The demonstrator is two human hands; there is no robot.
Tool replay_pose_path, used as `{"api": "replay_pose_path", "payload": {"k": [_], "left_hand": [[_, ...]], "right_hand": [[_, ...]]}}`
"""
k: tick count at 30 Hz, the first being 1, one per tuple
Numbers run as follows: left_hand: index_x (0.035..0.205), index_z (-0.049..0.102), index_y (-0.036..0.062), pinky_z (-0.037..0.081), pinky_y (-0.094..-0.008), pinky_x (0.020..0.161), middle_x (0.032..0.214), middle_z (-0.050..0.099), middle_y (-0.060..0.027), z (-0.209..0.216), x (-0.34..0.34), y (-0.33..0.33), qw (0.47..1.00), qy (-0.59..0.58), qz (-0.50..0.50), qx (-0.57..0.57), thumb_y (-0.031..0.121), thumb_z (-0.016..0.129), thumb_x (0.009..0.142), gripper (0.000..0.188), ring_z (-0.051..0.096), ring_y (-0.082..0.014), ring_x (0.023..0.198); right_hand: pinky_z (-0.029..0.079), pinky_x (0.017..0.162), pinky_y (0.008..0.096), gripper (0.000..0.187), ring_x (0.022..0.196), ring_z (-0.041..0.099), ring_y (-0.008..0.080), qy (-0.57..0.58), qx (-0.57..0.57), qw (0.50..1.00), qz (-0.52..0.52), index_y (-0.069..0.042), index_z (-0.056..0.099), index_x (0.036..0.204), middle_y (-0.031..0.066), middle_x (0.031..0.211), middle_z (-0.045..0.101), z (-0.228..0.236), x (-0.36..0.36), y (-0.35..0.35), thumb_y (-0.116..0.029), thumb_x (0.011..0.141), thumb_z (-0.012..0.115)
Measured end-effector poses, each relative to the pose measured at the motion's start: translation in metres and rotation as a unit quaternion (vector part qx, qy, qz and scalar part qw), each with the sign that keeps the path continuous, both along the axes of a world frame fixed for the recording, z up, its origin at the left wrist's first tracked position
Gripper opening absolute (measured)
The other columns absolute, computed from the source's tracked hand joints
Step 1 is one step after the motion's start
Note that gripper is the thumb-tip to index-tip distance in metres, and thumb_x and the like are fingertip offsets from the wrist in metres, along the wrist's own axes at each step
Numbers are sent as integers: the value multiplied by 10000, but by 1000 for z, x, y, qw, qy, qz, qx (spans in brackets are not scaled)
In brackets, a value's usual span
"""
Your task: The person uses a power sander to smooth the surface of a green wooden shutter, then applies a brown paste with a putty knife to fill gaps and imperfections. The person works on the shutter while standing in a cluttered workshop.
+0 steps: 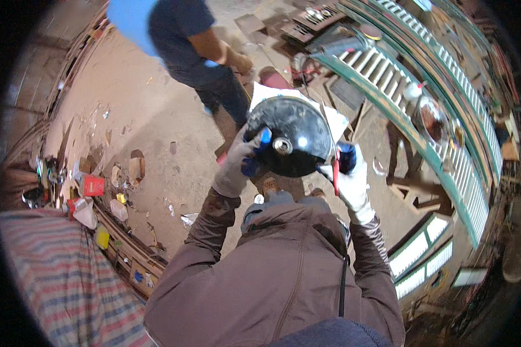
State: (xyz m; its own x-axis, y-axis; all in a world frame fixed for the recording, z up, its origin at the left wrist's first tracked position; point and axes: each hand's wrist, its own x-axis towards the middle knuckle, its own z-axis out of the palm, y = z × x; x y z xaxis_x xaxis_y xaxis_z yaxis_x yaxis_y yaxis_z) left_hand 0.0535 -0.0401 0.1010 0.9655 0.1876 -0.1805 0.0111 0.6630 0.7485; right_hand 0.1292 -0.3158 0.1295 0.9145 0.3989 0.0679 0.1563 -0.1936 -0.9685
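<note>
A shiny black round disc (pixel 304 124), domed like a lid, with a metal fitting at its centre, is held up in front of my body. My left hand (pixel 237 165), in a grey glove with blue fingertips, closes on its left edge. At the lower right edge my right hand (pixel 353 182), gloved in white and blue, grips the disc too. Something thin and red (pixel 336 172) stands by the right-hand fingers; I cannot make out its kind. White sheet material (pixel 336 121) shows behind the disc.
Another person (pixel 185 52) in dark clothes stands close ahead on the left. Long green slatted frames (pixel 382 75) run along the right, with a clear round object (pixel 431 118) on them. A striped cloth (pixel 69 283), a red box (pixel 94 185) and litter lie at left.
</note>
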Motion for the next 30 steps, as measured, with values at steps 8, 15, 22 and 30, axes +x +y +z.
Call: {"api": "replay_pose_path", "payload": {"k": [8,15,22,30], "left_hand": [[1322,599,21,522,-290,937,1169,678,-16,38,24,-24,997,-49,-51,37,110,651,987,351,651,-113,1034],[1319,603,22,528,-281,887,1150,689,-23,46,32,-29,988,-29,-69,133,91,686,976,360,640,-101,992],[1310,603,22,536,-275,847,1110,689,-21,25,32,-16,989,-7,-44,142,90,695,974,355,645,-102,955],[1303,601,21,526,-286,887,1117,689,-19,41,31,-5,986,-74,-108,107,124,716,957,378,641,-100,979]], "right_hand": [[436,547,280,276,562,503,91,-30,15,997,-68,-40,590,1056,22,658,550,10,-11,-23,-50,808,711],[480,574,377,371,581,577,313,-201,-84,970,-110,-28,563,1111,127,707,582,40,-10,-30,-64,771,707],[468,574,381,387,589,552,306,-208,-90,969,-102,-28,567,1095,126,715,564,49,-7,-28,-92,752,733],[439,524,360,389,497,490,265,-102,-100,987,-71,-63,594,1095,73,626,529,42,-9,-32,-115,743,751]]}}
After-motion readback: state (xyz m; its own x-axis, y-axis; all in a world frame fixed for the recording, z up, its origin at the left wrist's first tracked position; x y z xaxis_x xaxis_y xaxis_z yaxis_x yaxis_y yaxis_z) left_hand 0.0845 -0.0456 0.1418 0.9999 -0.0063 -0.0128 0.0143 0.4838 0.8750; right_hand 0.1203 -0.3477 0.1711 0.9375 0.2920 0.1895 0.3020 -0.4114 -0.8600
